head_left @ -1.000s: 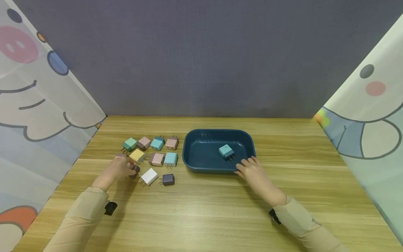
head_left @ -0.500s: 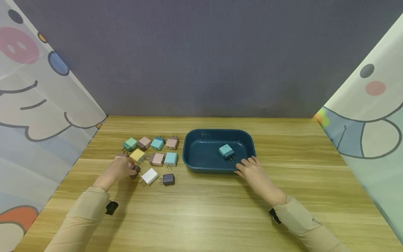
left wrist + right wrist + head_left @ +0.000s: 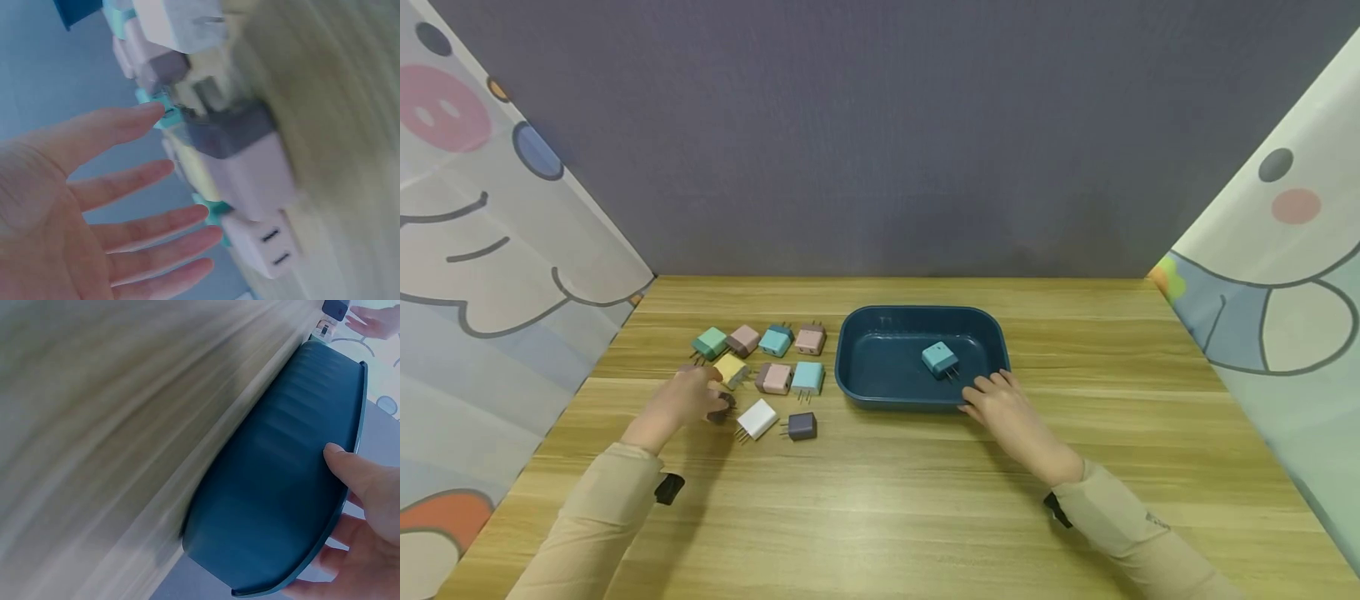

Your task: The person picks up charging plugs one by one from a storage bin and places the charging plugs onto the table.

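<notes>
My left hand (image 3: pixel 676 407) hovers at the left of a group of wall chargers. Its fingers are spread and nearly straight in the left wrist view, close to a pink charger with a brown prong end (image 3: pixel 240 159); I cannot tell whether they touch it. In the head view only that charger's dark end (image 3: pixel 722 408) shows beside the fingers. Another pink charger (image 3: pixel 265 244) lies beyond it. My right hand (image 3: pixel 1003 417) grips the near right rim of a dark blue tray (image 3: pixel 269 469), thumb outside, fingers over the edge. Inside the tray lies a light blue charger (image 3: pixel 940 358).
Right of my left hand lie a white charger (image 3: pixel 757 418), a dark charger (image 3: pixel 802 426) and a yellow charger (image 3: pixel 731 371). Behind them are a green charger (image 3: pixel 709 342) and several pink or blue ones. A grey panel (image 3: pixel 880 150) stands behind the wooden table (image 3: pixel 880 508).
My left hand has shifted slightly over the pink-and-brown charger, and less of that charger shows. My right hand stays on the tray's rim; the tray has not moved noticeably.
</notes>
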Tool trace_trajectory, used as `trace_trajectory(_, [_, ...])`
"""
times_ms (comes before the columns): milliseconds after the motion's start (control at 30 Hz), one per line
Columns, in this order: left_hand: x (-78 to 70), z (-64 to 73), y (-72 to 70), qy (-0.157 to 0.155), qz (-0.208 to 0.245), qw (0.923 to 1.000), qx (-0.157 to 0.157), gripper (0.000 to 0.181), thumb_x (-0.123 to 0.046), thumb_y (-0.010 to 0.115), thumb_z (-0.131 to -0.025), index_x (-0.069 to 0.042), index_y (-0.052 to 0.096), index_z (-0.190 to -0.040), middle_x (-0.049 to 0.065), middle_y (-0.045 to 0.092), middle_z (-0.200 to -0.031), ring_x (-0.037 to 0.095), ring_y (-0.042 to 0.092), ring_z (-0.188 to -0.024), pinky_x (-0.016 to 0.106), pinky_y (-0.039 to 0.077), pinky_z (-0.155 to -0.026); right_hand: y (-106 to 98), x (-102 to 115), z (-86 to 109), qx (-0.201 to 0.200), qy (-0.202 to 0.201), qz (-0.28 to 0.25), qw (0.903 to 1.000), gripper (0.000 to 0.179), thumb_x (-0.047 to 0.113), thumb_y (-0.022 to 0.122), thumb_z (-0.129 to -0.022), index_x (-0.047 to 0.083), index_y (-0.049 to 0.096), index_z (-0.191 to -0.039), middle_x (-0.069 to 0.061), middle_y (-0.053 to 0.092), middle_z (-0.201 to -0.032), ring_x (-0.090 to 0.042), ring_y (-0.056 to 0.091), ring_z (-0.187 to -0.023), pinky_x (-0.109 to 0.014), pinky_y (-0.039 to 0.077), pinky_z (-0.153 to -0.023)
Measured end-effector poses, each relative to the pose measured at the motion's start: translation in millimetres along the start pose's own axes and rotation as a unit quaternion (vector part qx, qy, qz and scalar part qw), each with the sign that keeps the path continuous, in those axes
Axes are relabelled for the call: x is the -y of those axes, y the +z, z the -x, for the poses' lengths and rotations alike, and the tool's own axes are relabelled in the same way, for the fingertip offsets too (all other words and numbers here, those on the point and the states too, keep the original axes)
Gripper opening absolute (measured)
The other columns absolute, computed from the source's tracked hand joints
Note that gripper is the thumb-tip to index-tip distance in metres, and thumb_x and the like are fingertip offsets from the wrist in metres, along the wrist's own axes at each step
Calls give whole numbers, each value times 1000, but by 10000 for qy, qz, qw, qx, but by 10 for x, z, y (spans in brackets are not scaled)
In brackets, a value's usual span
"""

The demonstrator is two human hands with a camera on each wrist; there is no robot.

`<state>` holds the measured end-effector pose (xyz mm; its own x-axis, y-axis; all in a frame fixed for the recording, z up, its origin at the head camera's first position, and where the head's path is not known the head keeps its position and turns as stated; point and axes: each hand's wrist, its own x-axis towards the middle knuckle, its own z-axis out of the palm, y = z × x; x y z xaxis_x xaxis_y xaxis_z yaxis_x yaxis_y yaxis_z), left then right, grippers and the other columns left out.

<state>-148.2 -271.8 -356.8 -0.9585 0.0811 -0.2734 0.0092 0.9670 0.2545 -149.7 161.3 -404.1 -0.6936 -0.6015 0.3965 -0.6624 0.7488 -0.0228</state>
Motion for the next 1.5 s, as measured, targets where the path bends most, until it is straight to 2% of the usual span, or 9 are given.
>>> trace_trajectory(200, [-239,-3,-95,304,-497,9981,-221,47,-22,65,-80,7,52,-115,15,64,-83,23,58,-64,44,48,-61,6,0,-21,-97,-73,109,9999,13,17,71,-73,10,61,-74,-2,52,-70,-21,47,-66,-48,45,-78])
trace_trajectory(267, [-342,-18,-118,541,-664,9957,-360,45,-21,66,-79,5,54,-114,20,62,-94,27,59,-71,42,48,-60,5,-2,-21,-136,-101,154,9997,13,17,72,-72,10,61,-73,-2,52,-69,-21,47,-65,-47,45,-77])
trace_trajectory(367, [-493,-55,-121,1053,-456,9926,-404,42,-18,64,-80,4,54,-115,22,59,-104,30,59,-79,37,47,-58,-2,-3,-21,-96,-110,183,9997,14,18,72,-72,10,61,-73,-2,52,-69,-21,47,-65,-46,45,-76])
trace_trajectory(533, [-753,-129,-111,1973,-217,9794,-371,37,-15,62,-83,4,55,-115,22,54,-113,33,56,-94,38,49,-70,-27,1,-24,123,-48,167,9998,12,18,71,-73,11,61,-75,-1,53,-70,-21,47,-66,-47,45,-78])
trace_trajectory(700, [-1032,-217,-108,2580,-481,9639,-440,34,-15,64,-81,1,59,-110,17,57,-106,22,60,-77,30,50,-64,-49,14,-37,240,-14,206,9995,12,19,70,-74,11,61,-75,-1,53,-70,-20,47,-66,-46,45,-78])
trace_trajectory(867, [-1302,-322,-95,2759,-717,9583,-209,31,-17,64,-82,-3,60,-109,13,58,-105,16,59,-73,24,49,-62,-55,22,-41,213,-45,241,9995,12,18,71,-73,11,61,-74,-1,52,-69,-20,48,-65,-44,45,-76])
trace_trajectory(1100, [-1652,-432,-118,2767,-1020,9551,273,34,-21,62,-83,-8,58,-114,12,54,-113,16,59,-82,24,48,-66,-58,17,-51,162,-94,250,9995,13,19,71,-73,11,61,-74,-1,52,-68,-21,48,-64,-44,46,-74])
trace_trajectory(1333, [-1957,-585,-133,2917,-1493,9433,534,35,-22,60,-85,-10,57,-117,13,51,-122,24,53,-105,32,46,-82,-91,23,-63,310,-65,327,9990,13,21,70,-75,11,62,-76,-2,53,-69,-21,49,-65,-44,46,-73])
trace_trajectory(1500, [-2169,-673,-119,3056,-1850,9317,657,34,-21,59,-85,-11,57,-118,9,53,-118,21,53,-104,30,46,-83,-103,30,-75,392,-23,375,9985,15,22,70,-75,9,64,-80,-3,55,-70,-22,50,-65,-43,47,-71])
